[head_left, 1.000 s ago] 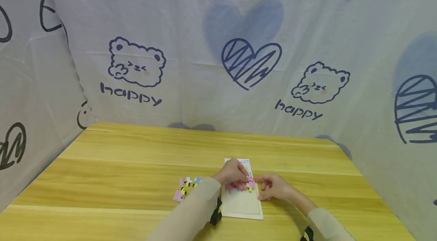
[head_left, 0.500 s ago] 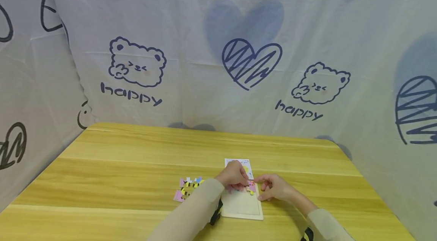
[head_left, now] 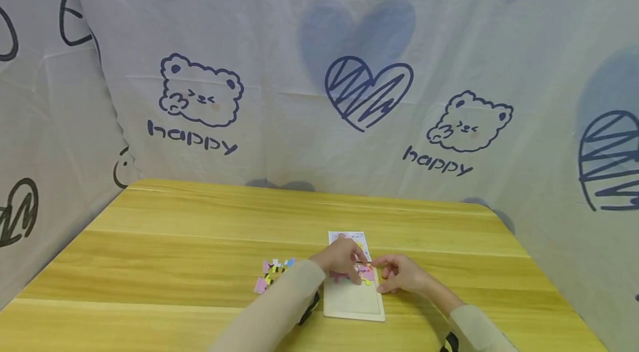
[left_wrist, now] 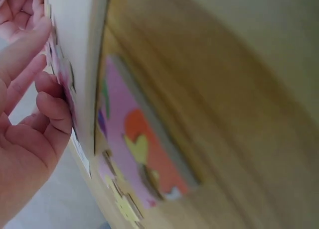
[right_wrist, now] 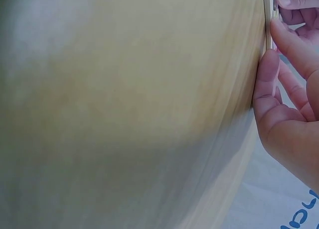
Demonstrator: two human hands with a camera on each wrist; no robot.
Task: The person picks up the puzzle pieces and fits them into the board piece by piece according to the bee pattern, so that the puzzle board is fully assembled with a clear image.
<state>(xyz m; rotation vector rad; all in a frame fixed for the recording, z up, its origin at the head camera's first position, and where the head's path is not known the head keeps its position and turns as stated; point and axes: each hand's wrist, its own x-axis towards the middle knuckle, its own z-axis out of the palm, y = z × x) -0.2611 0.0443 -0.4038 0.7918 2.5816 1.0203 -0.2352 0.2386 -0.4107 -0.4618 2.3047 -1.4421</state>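
A pale wooden puzzle board (head_left: 351, 302) lies on the table, its lower part bare and several pink picture pieces (head_left: 368, 274) fitted across its upper part. My left hand (head_left: 337, 258) is over these pieces, thumb and index finger spread apart, the thumb touching them. In the left wrist view its other fingers bend loosely against the board. My right hand (head_left: 403, 274) rests at the board's right edge, with the tips of thumb and index finger pressing that side some way apart. Part of the pieced area is hidden beneath the left hand.
Several loose puzzle pieces (head_left: 262, 284) lie left of the board, partly behind my left sleeve; a larger pink and orange piece (left_wrist: 137, 134) shows nearby in the left wrist view. A printed picture card (head_left: 360, 239) is at the board's far end. A patterned cloth (head_left: 289, 119) hangs behind the table.
The left hand has let go of a pink piece, which now lies on the board near its right edge, and its thumb and index finger have spread. The right hand stays put.
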